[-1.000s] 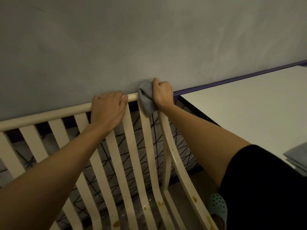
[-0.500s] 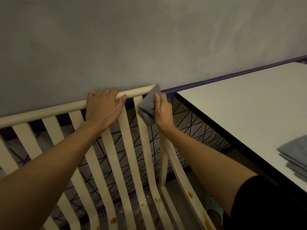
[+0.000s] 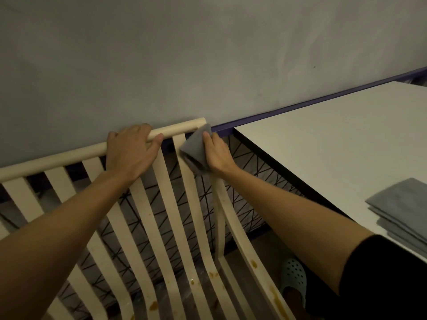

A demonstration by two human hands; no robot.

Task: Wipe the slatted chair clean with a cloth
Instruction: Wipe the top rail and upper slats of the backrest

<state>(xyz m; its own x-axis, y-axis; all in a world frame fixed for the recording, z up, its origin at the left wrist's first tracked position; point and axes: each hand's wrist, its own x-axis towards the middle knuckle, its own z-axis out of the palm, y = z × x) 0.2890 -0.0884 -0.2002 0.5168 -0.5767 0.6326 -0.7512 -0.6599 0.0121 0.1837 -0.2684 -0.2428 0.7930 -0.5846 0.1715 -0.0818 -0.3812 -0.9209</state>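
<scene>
One cloth (image 3: pixel 195 150), seemingly lengthwise down slat (image 3: pixel 222 199)

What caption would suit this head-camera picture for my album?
Left hand grips the chair's top rail while the right hand holds a grey cloth against a slat.

A plain grey wall (image 3: pixel 208 54) fills the upper view. To my right, a white worktop (image 3: pixel 335 146) carries a stack of folded grey cloths (image 3: pixel 402 204). A purple strip (image 3: pixel 300 105) runs above black wire lattice (image 3: pixel 245 162). A pale perforated clog (image 3: pixel 293 276) is on the floor.
</scene>
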